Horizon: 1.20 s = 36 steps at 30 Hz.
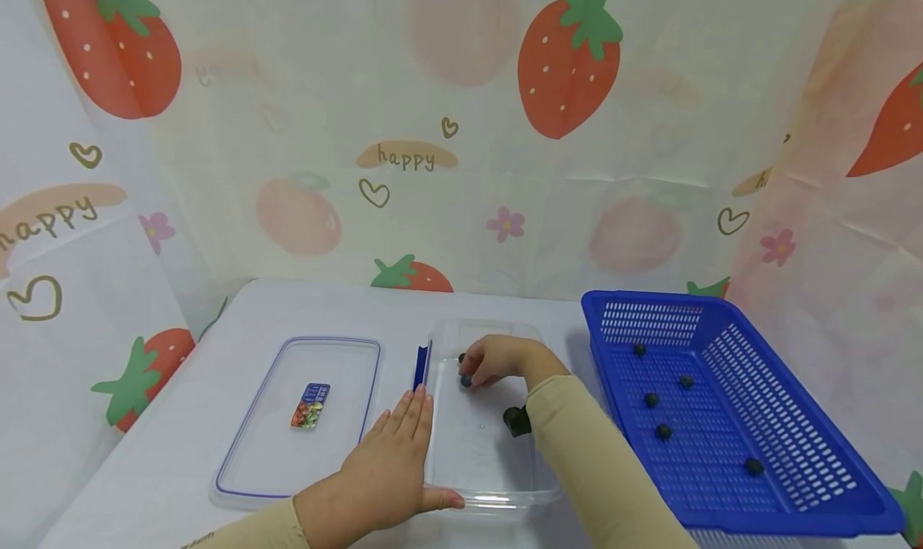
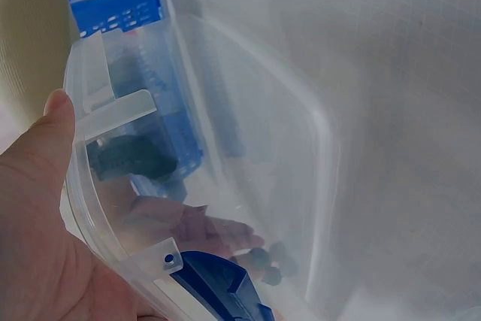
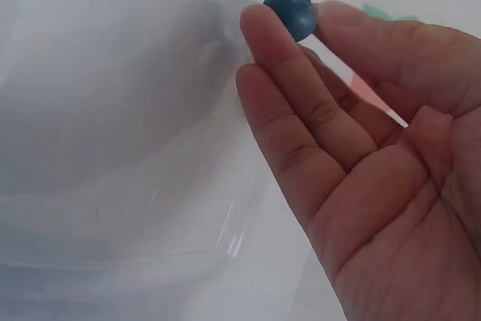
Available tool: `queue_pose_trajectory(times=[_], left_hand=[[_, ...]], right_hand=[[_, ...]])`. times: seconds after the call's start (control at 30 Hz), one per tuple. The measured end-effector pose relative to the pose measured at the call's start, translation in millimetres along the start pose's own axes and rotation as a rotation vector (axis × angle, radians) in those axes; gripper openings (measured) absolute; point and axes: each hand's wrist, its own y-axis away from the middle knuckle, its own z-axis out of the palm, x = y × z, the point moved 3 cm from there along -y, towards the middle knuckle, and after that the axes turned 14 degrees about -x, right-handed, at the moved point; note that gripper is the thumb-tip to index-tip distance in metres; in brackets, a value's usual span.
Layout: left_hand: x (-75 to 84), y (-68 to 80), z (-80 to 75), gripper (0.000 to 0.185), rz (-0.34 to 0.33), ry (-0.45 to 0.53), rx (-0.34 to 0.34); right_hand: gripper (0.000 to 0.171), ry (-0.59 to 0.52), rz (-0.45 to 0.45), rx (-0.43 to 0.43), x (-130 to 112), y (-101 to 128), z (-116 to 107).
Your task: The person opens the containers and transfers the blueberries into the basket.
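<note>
I pinch a blueberry [image 3: 291,11] between thumb and fingertips [image 3: 259,24] of my right hand [image 1: 497,361], low inside the clear box [image 1: 481,497], with a couple more berries just beyond my fingers. My left hand [image 1: 385,473] lies flat, fingers straight and together, steadying the box's near rim beside the lid [image 1: 299,417]. I think a light pinch and a low release suit best, lest the berry bruise or roll.
</note>
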Motion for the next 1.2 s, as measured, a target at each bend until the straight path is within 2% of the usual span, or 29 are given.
queue_pose_trajectory(times=[0.2, 0.4, 0.63, 0.8, 1.03, 1.2], left_hand=[[-0.8, -2.0, 1.1, 0.116, 0.0, -0.001, -0.004], [-1.6, -1.9, 1.7, 0.116, 0.001, 0.002, -0.002], [-1.2, -0.9, 2.4, 0.116, 0.002, -0.011, 0.025], [-1.4, -1.2, 3.2, 0.116, 0.007, -0.024, 0.055], [-2.1, -1.5, 3.2, 0.116, 0.008, -0.014, 0.035], [-1.5, -0.4, 2.6, 0.115, 0.016, -0.018, 0.046]], right_hand=[[0.019, -0.064, -0.054, -0.013, -2.2, -0.2, -2.2], [0.016, -0.057, -0.073, -0.013, -3.1, 0.3, -2.9], [0.02, -0.044, -0.047, -0.017, -5.0, -0.3, -0.1], [0.024, -0.057, -0.043, -0.07, -9.7, -1.8, 5.6], [0.025, -0.019, -0.023, -0.105, -22.0, 3.2, 8.0], [0.026, -0.004, -0.039, -0.094, -31.1, 6.6, 6.7]])
